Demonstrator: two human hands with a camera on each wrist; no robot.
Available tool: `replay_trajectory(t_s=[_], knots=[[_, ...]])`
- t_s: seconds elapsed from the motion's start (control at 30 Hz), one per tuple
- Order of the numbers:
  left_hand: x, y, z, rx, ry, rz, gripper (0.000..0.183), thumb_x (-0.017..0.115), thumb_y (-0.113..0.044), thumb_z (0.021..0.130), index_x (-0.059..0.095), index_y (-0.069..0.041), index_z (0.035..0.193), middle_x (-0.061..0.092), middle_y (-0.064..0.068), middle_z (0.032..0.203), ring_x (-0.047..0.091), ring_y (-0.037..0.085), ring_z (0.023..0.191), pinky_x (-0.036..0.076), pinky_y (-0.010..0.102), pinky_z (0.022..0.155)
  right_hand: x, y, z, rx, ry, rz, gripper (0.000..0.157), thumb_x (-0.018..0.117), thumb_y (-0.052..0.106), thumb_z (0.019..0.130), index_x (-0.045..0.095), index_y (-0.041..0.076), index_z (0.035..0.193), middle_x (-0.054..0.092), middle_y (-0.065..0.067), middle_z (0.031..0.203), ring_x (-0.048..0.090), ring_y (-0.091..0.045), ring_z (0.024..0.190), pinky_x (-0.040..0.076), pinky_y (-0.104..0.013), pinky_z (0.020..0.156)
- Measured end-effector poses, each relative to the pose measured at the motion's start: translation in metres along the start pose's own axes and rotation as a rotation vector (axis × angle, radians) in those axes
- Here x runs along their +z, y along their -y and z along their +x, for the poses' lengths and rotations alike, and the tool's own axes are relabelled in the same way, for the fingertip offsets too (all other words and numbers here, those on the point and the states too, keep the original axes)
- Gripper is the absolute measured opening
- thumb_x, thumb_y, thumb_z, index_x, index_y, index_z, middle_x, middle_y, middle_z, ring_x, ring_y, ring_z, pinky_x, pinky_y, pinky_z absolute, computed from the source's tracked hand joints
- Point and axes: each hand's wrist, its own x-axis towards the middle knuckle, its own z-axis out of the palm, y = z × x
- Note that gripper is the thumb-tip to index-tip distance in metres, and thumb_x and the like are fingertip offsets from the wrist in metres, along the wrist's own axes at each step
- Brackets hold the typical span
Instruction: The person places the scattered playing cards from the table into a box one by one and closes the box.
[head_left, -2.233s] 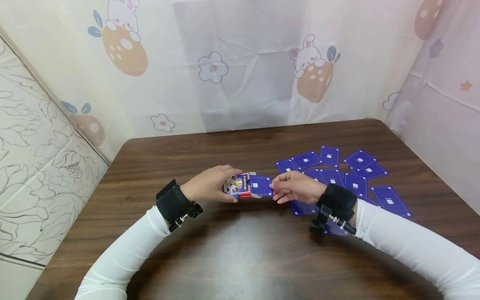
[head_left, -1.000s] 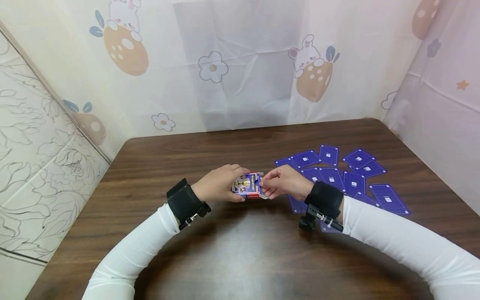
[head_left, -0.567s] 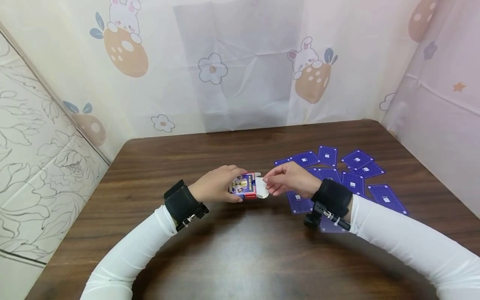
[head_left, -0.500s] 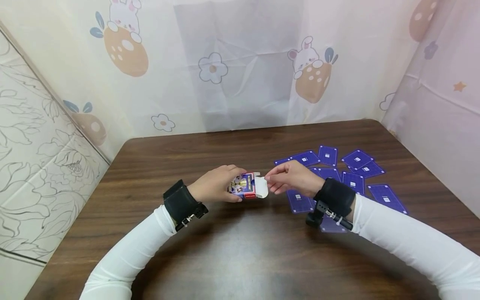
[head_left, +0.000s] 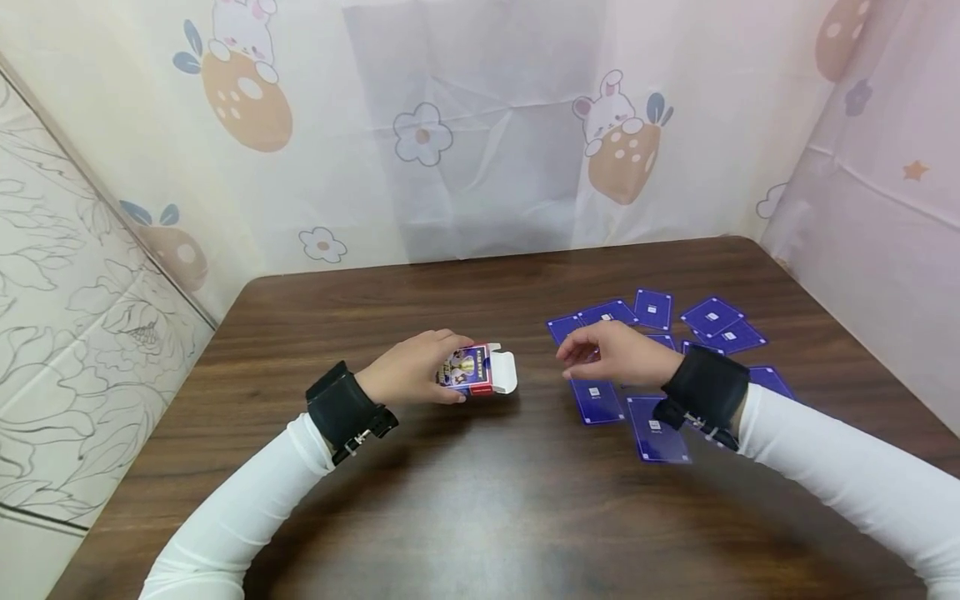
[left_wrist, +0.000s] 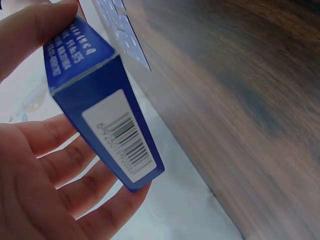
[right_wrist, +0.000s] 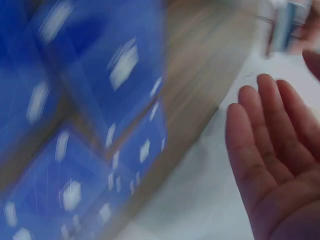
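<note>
My left hand [head_left: 408, 369] grips a small blue and red card box [head_left: 467, 369] between thumb and fingers. Its white end flap [head_left: 505, 373] sticks out open toward the right. The left wrist view shows a barcode label [left_wrist: 125, 137] on the box's blue end. My right hand [head_left: 626, 357] hovers over the spread cards, apart from the box. In the right wrist view its fingers [right_wrist: 272, 125] look fairly straight, and nothing is in them. Beneath this hand lie blue-backed cards, among them one card [head_left: 597, 402] to its lower left and another card [head_left: 658, 429] nearer me.
More blue cards spread over the table's right side, such as a single card [head_left: 654, 308] at the back and an overlapping pair [head_left: 712, 317] farther right. The brown wooden table [head_left: 360, 308] ends at a patterned curtain [head_left: 495, 167] behind.
The card that stuck out of the box earlier has gone inside it. My right hand has left the flap and moved right, over the cards; the left hand and box have shifted slightly left.
</note>
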Motion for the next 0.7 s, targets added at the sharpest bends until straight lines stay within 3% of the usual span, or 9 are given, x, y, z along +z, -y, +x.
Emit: replay_trajectory(t_s=[0.1, 0.23, 0.4, 0.7], knots=[[0.0, 0.002, -0.003, 0.001, -0.002, 0.006, 0.071, 0.075, -0.039, 0.07, 0.045, -0.009, 0.128, 0.053, 0.002, 0.11, 0.046, 0.012, 0.091, 0.041, 0.028, 0.076, 0.003, -0.002, -0.004, -0.004, 0.032, -0.169, 0.033, 0.068, 0.026, 0.081, 0.06, 0.007, 0.107, 0.062, -0.007, 0.102, 0.057, -0.023, 0.096, 0.046, -0.039, 0.081], [0.001, 0.004, -0.006, 0.013, -0.013, 0.01, 0.071, 0.074, -0.039, 0.07, 0.045, -0.009, 0.127, 0.054, 0.001, 0.107, 0.046, 0.011, 0.089, 0.041, 0.027, 0.075, 0.005, -0.006, -0.011, 0.054, 0.088, -0.283, 0.047, 0.07, 0.028, 0.078, 0.055, 0.004, 0.116, 0.057, -0.011, 0.113, 0.052, -0.028, 0.107, 0.042, -0.043, 0.086], [0.0, 0.005, -0.01, 0.007, -0.015, -0.003, 0.071, 0.075, -0.039, 0.07, 0.045, -0.009, 0.127, 0.054, 0.002, 0.108, 0.046, 0.011, 0.09, 0.042, 0.028, 0.076, 0.007, -0.012, -0.017, 0.103, 0.13, -0.378, 0.058, 0.073, 0.033, 0.074, 0.052, 0.006, 0.121, 0.051, -0.015, 0.12, 0.045, -0.034, 0.113, 0.038, -0.049, 0.089], [-0.002, 0.007, -0.015, 0.011, -0.021, 0.0, 0.071, 0.074, -0.04, 0.071, 0.045, -0.009, 0.127, 0.054, 0.001, 0.108, 0.046, 0.011, 0.09, 0.042, 0.027, 0.076, 0.008, -0.024, -0.017, 0.16, 0.102, -0.468, 0.075, 0.078, 0.043, 0.063, 0.05, 0.006, 0.123, 0.047, -0.016, 0.123, 0.039, -0.037, 0.116, 0.036, -0.054, 0.089]])
